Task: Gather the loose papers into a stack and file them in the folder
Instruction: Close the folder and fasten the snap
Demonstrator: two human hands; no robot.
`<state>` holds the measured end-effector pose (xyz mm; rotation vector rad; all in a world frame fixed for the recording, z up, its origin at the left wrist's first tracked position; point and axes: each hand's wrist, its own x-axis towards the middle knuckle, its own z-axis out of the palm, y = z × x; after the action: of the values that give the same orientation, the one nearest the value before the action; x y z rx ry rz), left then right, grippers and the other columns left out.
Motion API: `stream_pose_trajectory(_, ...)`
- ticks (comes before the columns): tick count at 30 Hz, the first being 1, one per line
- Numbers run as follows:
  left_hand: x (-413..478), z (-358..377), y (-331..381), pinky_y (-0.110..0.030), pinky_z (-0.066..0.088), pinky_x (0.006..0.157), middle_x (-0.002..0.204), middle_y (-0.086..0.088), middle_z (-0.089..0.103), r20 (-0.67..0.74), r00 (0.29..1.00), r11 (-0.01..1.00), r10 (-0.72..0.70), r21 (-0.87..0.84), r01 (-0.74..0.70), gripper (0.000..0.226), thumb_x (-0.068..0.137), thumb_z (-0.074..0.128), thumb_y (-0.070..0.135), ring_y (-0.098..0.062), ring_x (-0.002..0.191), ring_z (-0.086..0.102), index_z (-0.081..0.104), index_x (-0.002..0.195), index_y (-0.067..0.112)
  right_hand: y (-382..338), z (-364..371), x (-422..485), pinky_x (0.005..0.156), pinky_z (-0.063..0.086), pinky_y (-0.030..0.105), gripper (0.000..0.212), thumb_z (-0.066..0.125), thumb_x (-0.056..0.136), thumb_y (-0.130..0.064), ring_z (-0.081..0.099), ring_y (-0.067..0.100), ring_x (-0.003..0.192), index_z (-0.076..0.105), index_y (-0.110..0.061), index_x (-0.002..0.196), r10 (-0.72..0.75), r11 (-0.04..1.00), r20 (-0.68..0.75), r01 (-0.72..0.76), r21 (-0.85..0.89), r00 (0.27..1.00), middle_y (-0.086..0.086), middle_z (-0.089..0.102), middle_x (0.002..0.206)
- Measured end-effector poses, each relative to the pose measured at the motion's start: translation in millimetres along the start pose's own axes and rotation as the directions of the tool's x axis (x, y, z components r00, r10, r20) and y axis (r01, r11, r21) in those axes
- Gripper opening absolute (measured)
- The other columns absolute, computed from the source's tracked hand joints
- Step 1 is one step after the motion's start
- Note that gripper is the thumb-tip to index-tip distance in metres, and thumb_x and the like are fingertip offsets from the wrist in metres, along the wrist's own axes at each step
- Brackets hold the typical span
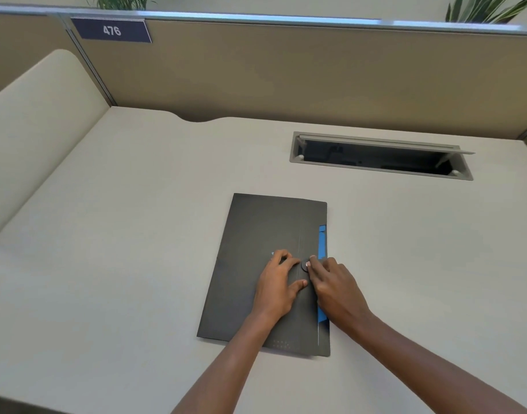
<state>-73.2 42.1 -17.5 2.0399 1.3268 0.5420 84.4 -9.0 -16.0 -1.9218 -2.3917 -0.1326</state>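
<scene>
A dark grey folder (256, 234) lies closed and flat on the pale desk (136, 234), with a blue strip (322, 243) showing along its right edge. My left hand (275, 286) rests on the folder's flap, fingers spread and pressing down. My right hand (334, 282) touches a small round clasp (304, 266) on the flap with its fingertips. No loose papers are in sight; whatever is inside the folder is hidden.
An open cable hatch (381, 156) is sunk into the desk behind and to the right of the folder. A tan partition (286, 70) with a sign reading 476 (111, 30) closes off the back. A cream side panel (38, 130) stands at the left.
</scene>
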Motion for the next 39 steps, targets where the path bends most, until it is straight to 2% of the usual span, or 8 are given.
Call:
stream_pose_trajectory(8, 2, -1, 0, -0.026, 0.052, 0.086, 0.122, 0.01, 0.047, 0.03, 0.999, 1.0, -0.015, 0.015, 0.014, 0.048, 0.081, 0.074, 0.033, -0.007, 0.086, 0.047, 0.059, 0.125, 0.019, -7, -13, 10, 0.067, 0.053, 0.037, 0.016, 0.078, 0.068, -0.009, 0.062, 0.026, 0.083, 0.076, -0.008, 0.085, -0.095, 0.995, 0.02, 0.096, -0.021, 0.995, 0.012, 0.067, 0.1)
stream_pose_trajectory(14, 2, -13, 3, -0.021, 0.05, 0.081, 0.115, 0.011, 0.049, 0.065, 0.997, 0.999, -0.034, -0.04, 0.037, 0.041, 0.085, 0.069, 0.034, -0.006, 0.078, 0.051, 0.06, 0.122, 0.021, 5, -22, 2, 0.075, 0.054, 0.036, 0.048, 0.07, 0.068, 0.0, 0.063, 0.03, 0.099, 0.067, -0.008, 0.115, 0.161, 0.974, 0.042, -0.165, 0.155, 0.986, 0.011, 0.064, 0.12)
stream_pose_trajectory(18, -9, -36, -6, -0.029, 0.05, 0.085, 0.108, 0.003, 0.057, -0.183, 0.983, 0.999, -0.033, 0.026, 0.039, 0.027, 0.087, 0.065, 0.021, -0.013, 0.094, 0.056, 0.067, 0.112, 0.015, 1, -33, -18, 0.077, 0.055, 0.039, 0.029, 0.06, 0.092, -0.015, 0.062, 0.03, 0.101, 0.061, -0.007, 0.121, 0.476, 0.825, 0.084, -0.478, 0.303, 0.875, 0.01, 0.06, 0.121)
stream_pose_trajectory(22, -18, -68, -35, -0.042, 0.048, 0.081, 0.111, -0.01, 0.06, -0.404, 0.891, 0.901, -0.208, 0.275, 0.335, 0.034, 0.083, 0.065, 0.022, -0.032, 0.096, 0.056, 0.063, 0.115, 0.009, -9, -33, -28, 0.081, 0.051, 0.035, 0.036, 0.039, 0.101, -0.04, 0.057, 0.023, 0.104, 0.055, -0.012, 0.118, 0.59, 0.693, 0.281, -0.653, 0.305, 0.757, 0.005, 0.056, 0.116)
stream_pose_trajectory(25, -19, -81, -46, -0.046, 0.046, 0.084, 0.118, -0.016, 0.056, -0.34, 0.868, 0.816, -0.363, 0.332, 0.472, 0.053, 0.088, 0.061, 0.038, -0.037, 0.102, 0.054, 0.051, 0.129, 0.006, -17, -34, -18, 0.076, 0.05, 0.037, 0.033, 0.038, 0.101, -0.04, 0.057, 0.023, 0.091, 0.054, -0.012, 0.1, 0.645, 0.596, 0.283, -0.699, 0.395, 0.71, 0.005, 0.057, 0.102)
stream_pose_trajectory(29, -15, -83, -46, -0.044, 0.046, 0.087, 0.124, -0.012, 0.052, -0.25, 0.87, 0.809, -0.424, 0.327, 0.488, 0.062, 0.092, 0.049, 0.052, -0.034, 0.11, 0.05, 0.039, 0.137, 0.01, -17, -40, 8, 0.068, 0.039, 0.033, 0.026, 0.045, 0.099, -0.036, 0.05, 0.022, 0.082, 0.046, -0.012, 0.089, 0.694, 0.482, 0.331, -0.754, 0.446, 0.64, 0.005, 0.057, 0.092)
stream_pose_trajectory(36, -11, -78, -39, -0.041, 0.047, 0.086, 0.124, -0.01, 0.047, -0.215, 0.852, 0.804, -0.476, 0.285, 0.521, 0.065, 0.088, 0.056, 0.051, -0.032, 0.112, 0.047, 0.037, 0.137, 0.013, -17, -36, 31, 0.066, 0.037, 0.032, 0.031, 0.052, 0.096, -0.038, 0.054, 0.026, 0.084, 0.048, -0.008, 0.091, 0.703, 0.316, 0.442, -0.802, 0.507, 0.557, 0.007, 0.056, 0.093)
stream_pose_trajectory(39, -6, -82, -46, -0.043, 0.046, 0.089, 0.127, -0.015, 0.049, -0.201, 0.808, 0.804, -0.554, 0.122, 0.582, 0.067, 0.086, 0.063, 0.046, -0.036, 0.116, 0.048, 0.039, 0.138, 0.01, -8, -34, 30, 0.063, 0.038, 0.032, 0.037, 0.058, 0.094, -0.036, 0.055, 0.025, 0.075, 0.055, 0.0, 0.083, 0.694, 0.144, 0.501, -0.781, 0.607, 0.517, 0.009, 0.058, 0.08)
